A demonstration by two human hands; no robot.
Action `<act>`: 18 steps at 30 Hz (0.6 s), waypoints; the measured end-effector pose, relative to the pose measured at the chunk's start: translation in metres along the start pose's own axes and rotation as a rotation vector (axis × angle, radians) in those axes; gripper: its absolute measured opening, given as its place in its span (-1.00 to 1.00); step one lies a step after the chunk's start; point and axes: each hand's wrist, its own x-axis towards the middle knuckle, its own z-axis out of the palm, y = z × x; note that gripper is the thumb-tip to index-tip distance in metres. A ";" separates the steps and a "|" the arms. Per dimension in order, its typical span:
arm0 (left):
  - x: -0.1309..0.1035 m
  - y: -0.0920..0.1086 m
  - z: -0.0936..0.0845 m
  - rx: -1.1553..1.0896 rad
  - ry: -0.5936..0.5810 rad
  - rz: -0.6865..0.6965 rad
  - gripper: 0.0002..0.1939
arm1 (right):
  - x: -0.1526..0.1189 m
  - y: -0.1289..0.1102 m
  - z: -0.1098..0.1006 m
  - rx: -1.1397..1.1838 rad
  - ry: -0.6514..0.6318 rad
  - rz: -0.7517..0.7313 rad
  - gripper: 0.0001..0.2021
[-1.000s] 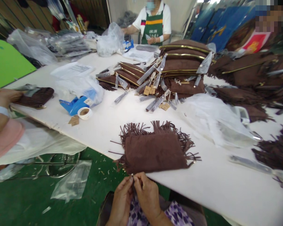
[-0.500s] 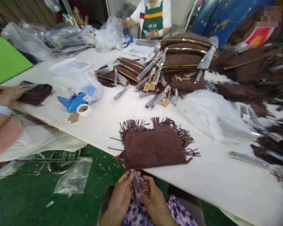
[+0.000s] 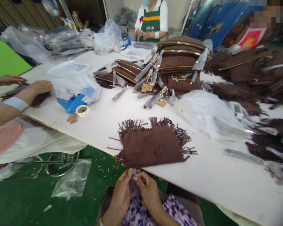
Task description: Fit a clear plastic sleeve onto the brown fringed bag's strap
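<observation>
A brown fringed bag [image 3: 153, 147] lies flat at the table's near edge, fringe spread along its far side and ends. Just below it hangs a strap wrapped in clear plastic [image 3: 133, 185]. My left hand [image 3: 121, 188] pinches this wrapped strap near its top, close to the bag's corner. From the other side my right hand [image 3: 147, 190] grips the same strap with thumb and fingertips. Both hands are closed, in front of the table edge and over my lap. What the fingertips cover is hidden.
Brown bags [image 3: 181, 59] are stacked at the back of the white table [image 3: 103, 125]. A blue tape dispenser [image 3: 72, 103], a tape roll [image 3: 82, 110] and crumpled plastic [image 3: 209, 113] lie around. A co-worker's hands [image 3: 41, 88] handle a bag at left; another person [image 3: 152, 22] stands behind.
My right hand has moved up along the wrapped strap, close to my left fingertips. The left co-worker's hands have moved over their bag; the person at the back has drawn both hands together.
</observation>
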 end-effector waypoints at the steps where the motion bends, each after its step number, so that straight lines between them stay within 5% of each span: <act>1: -0.001 0.000 0.000 -0.005 0.003 0.011 -0.79 | 0.001 -0.001 0.000 -0.033 0.018 -0.010 -0.83; 11: -0.015 0.001 -0.008 0.010 -0.017 -0.043 -0.76 | -0.001 -0.002 -0.004 -0.481 0.051 -0.103 -0.75; 18: -0.007 0.001 -0.001 0.024 0.022 -0.050 -0.79 | 0.002 -0.007 -0.008 -0.752 0.006 -0.313 -0.73</act>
